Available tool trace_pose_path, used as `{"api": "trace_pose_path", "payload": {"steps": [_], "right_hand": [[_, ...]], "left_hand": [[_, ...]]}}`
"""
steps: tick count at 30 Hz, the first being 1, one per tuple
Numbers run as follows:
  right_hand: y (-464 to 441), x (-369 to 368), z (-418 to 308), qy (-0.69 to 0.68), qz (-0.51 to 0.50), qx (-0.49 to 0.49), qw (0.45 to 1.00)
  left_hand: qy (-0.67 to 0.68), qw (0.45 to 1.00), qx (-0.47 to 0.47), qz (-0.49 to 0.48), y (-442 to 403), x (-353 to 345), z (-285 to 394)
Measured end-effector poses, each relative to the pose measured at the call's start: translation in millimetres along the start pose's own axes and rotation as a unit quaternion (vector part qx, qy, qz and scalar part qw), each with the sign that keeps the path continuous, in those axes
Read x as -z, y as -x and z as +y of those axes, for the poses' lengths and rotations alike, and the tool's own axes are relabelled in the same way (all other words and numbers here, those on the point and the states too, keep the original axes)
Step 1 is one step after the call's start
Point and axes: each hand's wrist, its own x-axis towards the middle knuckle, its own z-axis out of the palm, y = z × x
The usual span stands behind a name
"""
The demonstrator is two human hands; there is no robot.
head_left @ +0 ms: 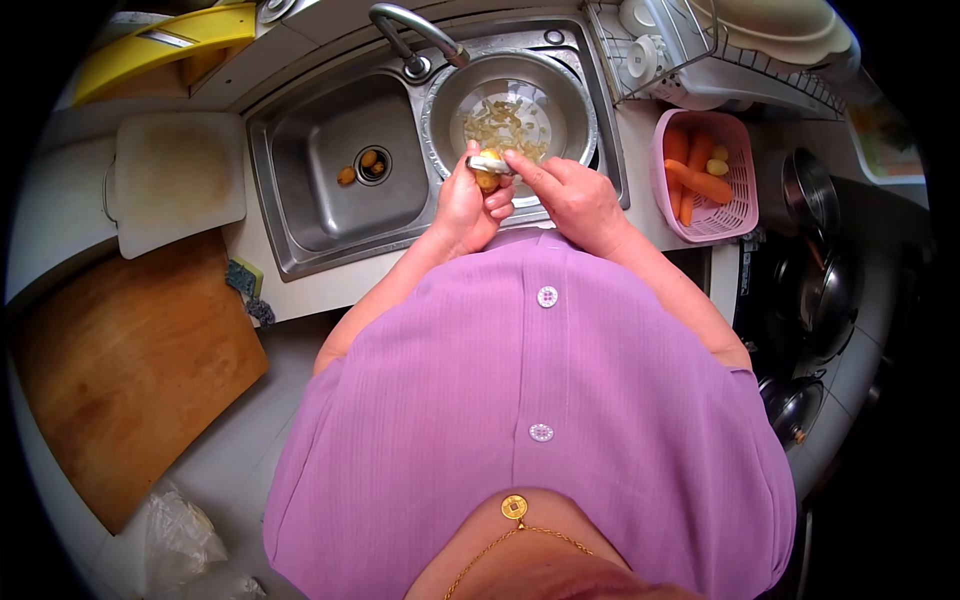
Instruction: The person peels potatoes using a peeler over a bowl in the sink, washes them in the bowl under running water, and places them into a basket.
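Over the near edge of a round metal basin [584,110] in the right sink bowl, my left hand [470,205] holds a small yellowish potato [487,181] upright in its fingers. My right hand [578,200] is closed on a metal peeler [489,165], whose head lies across the potato; its index finger points along the tool. Pale peelings [505,122] lie in the basin beyond both hands. In the left sink bowl [340,210], several small potatoes [346,175] rest at and beside the drain.
A faucet [418,25] arches behind the basin. To the right are a pink basket [743,205] of carrots [700,155] and a dish rack [640,95]. At left are a white cutting board [182,175], a wooden board [140,370] and a sponge [243,277].
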Motion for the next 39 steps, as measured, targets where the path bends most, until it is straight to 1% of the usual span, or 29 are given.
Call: {"api": "trace_pose_path", "payload": {"steps": [1, 3, 4, 5, 7, 9, 10, 11, 13, 14, 16, 17, 19, 21, 23, 24, 25, 26, 27, 29, 33, 35, 36, 38, 39], "right_hand": [[1, -2, 4, 0.0, 0.0, -0.001, 1.0], [3, -12, 21, 0.06, -0.008, -0.11, 0.992], [4, -14, 27, 0.038, -0.001, -0.134, 0.99], [5, -15, 28, 0.038, 0.0, -0.133, 0.99], [6, -13, 24, -0.054, 0.051, -0.123, 0.99], [2, -7, 12, -0.077, 0.047, -0.113, 0.989], [1, -4, 7, -0.101, 0.043, -0.102, 0.989], [2, -4, 5, -0.101, 0.043, -0.103, 0.989], [2, -2, 3, -0.111, 0.035, -0.045, 0.992], [2, -1, 2, -0.111, 0.035, -0.045, 0.992], [3, 1, 1, -0.042, -0.033, 0.007, 0.999], [3, 1, 1, -0.042, -0.033, 0.006, 0.999], [2, -1, 1, -0.045, -0.006, 0.026, 0.999], [0, 1, 1, -0.043, -0.002, 0.019, 0.999], [0, -1, 4, -0.039, 0.002, 0.012, 0.999], [2, -7, 11, -0.018, 0.006, -0.052, 0.998], [4, -13, 17, 0.003, 0.009, -0.114, 0.993], [6, -15, 24, -0.012, -0.008, -0.15, 0.989], [6, -16, 24, -0.012, -0.008, -0.15, 0.989], [7, -17, 23, -0.115, 0.065, -0.155, 0.979], [5, -13, 16, -0.146, 0.07, -0.135, 0.978], [6, -11, 12, -0.158, 0.043, -0.111, 0.98], [6, -7, 9, -0.159, 0.043, -0.111, 0.98], [4, 0, 3, -0.118, -0.008, -0.071, 0.99], [4, -1, 3, -0.118, -0.008, -0.071, 0.99]], "left_hand": [[-0.009, 1.0, -0.008, -0.013, 1, -1, 0], [-0.019, 0.999, -0.016, -0.027, 6, -7, 2], [-0.002, 1.0, -0.016, -0.017, 10, -14, 3], [0.015, 1.0, -0.017, -0.007, 12, -17, 4], [0.038, 0.999, -0.008, -0.001, 8, -14, 7], [0.059, 0.998, 0.004, 0.003, 4, -10, 7], [0.055, 0.998, 0.011, -0.014, 3, -8, 6], [0.051, 0.998, 0.018, -0.031, 3, -6, 5], [0.061, 0.997, 0.029, -0.029, 3, -5, 4], [0.071, 0.996, 0.04, -0.027, 3, -5, 4], [0.066, 0.997, 0.028, -0.012, 2, -6, 2], [0.062, 0.998, 0.017, 0.003, 2, -7, 2], [0.047, 0.999, 0.017, -0.008, 4, -9, 2], [0.031, 0.999, 0.017, -0.018, 4, -9, 3], [0.017, 1.0, 0.018, -0.003, 3, -9, 4], [0.016, 1.0, 0.019, -0.004, 4, -9, 4], [0.019, 0.999, 0.023, -0.027, 5, -11, 4], [0.021, 0.998, 0.028, -0.05, 6, -11, 4], [0.021, 0.998, 0.028, -0.05, 5, -12, 5], [0.016, 1.0, 0.005, 0.021, 2, -14, 5], [0.031, 0.999, 0.043, 0.014, -1, -11, 5], [0.005, 0.998, 0.058, -0.02, -2, -7, 3], [0.005, 0.998, 0.058, -0.02, -4, -4, 2], [0.021, 0.997, 0.054, -0.05, -7, 2, 1], [0.021, 0.997, 0.054, -0.05, -6, 0, 0]]}}
